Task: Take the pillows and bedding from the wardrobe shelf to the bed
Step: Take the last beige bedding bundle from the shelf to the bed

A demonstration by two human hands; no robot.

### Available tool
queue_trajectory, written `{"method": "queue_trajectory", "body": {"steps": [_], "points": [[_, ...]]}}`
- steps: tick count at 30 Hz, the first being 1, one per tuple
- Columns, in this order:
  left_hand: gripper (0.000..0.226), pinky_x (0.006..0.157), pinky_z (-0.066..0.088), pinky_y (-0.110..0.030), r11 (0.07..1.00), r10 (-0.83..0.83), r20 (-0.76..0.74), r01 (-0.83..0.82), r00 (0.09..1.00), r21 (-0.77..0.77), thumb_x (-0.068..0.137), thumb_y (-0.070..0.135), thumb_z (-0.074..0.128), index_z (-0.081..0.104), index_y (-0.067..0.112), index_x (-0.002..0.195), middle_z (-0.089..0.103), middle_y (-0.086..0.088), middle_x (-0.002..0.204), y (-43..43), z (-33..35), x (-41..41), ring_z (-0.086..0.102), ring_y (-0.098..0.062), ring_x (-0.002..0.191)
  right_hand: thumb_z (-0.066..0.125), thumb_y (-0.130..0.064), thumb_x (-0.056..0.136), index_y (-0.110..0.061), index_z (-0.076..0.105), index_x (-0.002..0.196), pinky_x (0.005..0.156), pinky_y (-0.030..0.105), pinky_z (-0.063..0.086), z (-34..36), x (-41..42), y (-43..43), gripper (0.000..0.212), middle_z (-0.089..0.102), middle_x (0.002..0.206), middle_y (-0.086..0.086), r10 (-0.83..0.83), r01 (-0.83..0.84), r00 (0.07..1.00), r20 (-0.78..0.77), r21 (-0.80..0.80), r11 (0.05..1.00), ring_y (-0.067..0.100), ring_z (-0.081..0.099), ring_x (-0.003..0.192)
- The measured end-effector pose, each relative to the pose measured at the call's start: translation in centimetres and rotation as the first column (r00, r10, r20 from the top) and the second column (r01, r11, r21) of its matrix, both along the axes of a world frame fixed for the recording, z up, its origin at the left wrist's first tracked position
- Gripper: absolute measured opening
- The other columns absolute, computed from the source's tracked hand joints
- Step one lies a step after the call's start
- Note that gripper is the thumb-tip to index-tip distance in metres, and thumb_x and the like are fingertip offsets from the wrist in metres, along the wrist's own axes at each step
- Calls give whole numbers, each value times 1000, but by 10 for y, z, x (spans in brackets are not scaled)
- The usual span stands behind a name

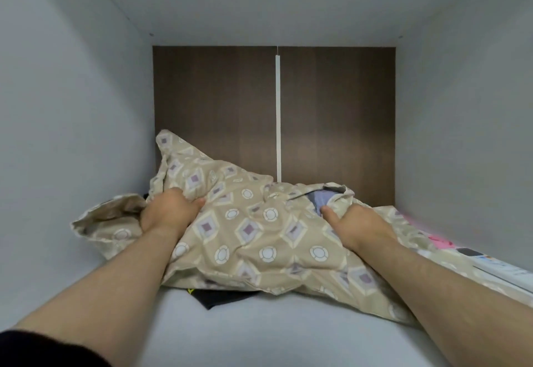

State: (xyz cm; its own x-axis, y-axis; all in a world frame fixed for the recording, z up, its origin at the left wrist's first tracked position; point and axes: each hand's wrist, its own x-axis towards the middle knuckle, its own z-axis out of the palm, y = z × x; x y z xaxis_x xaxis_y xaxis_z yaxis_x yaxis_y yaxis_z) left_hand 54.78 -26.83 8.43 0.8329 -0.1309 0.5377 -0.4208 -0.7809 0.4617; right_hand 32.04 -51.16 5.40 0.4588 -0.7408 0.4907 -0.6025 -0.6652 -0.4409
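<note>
Pillow (253,236) lies on the shelf (259,335), before the back panel (331,112). Left hand (167,210) grips its left part, right hand (357,228) its right. A dark cloth (222,299) lies under it; boxes (496,268) lie right.

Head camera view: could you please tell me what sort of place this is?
Most likely the inside of a wardrobe shelf: white side walls, a dark wood back panel, and patterned bedding gripped by the left hand and right hand.
</note>
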Motion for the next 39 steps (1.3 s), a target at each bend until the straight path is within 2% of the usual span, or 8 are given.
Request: {"method": "queue_trajectory", "body": {"steps": [5,8,11,15,23,28,35,39], "points": [[34,69,39,-34,983,-68,53,76,996,-166,85,52,56,54,19,85,65,-12,104,5,-5,-1,59,-33,97,42,-73,80,-8,62,111,76,34,45,4,-12,13,75,69,110,13,-25,31,991,128,-50,998,31,63,101],[35,69,38,-35,943,-80,104,109,991,-314,85,50,57,60,15,90,65,-13,101,12,8,-9,58,-35,93,45,-73,78,-10,60,110,75,36,46,19,-23,28,73,69,108,13,-47,70,976,213,-106,992,33,63,98],[37,65,37,-35,887,-85,163,149,983,-438,86,48,60,54,13,78,60,-11,87,26,18,-29,49,-30,77,45,-73,78,-10,57,108,73,37,45,35,-45,43,71,68,105,14,-43,91,964,263,-175,980,36,62,95],[42,61,37,-34,797,-103,260,236,960,-556,83,49,63,50,12,67,59,-12,80,49,31,-72,49,-30,72,49,-71,79,-9,54,101,68,38,43,54,-92,62,66,68,98,15,-3,93,943,332,-255,962,37,62,91],[43,62,42,-35,722,-64,340,278,938,-633,78,52,66,61,9,76,58,-6,75,94,42,-166,53,-30,71,48,-73,77,-9,54,102,68,39,44,71,-187,93,69,67,97,15,68,65,925,374,-332,941,37,60,88],[41,66,49,-39,724,-52,312,251,949,-642,77,52,65,62,11,76,63,-8,79,117,20,-224,56,-33,74,49,-72,78,-8,54,103,69,39,41,55,-240,109,69,67,99,16,90,27,933,348,-319,947,38,61,93],[37,62,43,-34,740,-23,288,210,957,-639,79,48,67,63,11,78,60,-2,74,173,-13,-308,55,-28,72,52,-70,77,-11,49,89,65,37,37,20,-304,151,60,66,93,14,175,-85,920,351,-257,963,37,59,88],[40,64,49,-38,737,-9,257,181,966,-651,77,50,67,62,11,76,62,-3,73,196,-28,-330,57,-29,71,52,-70,78,-11,50,93,66,37,38,7,-327,174,61,67,95,14,169,-84,927,334,-254,964,38,60,91]]}}
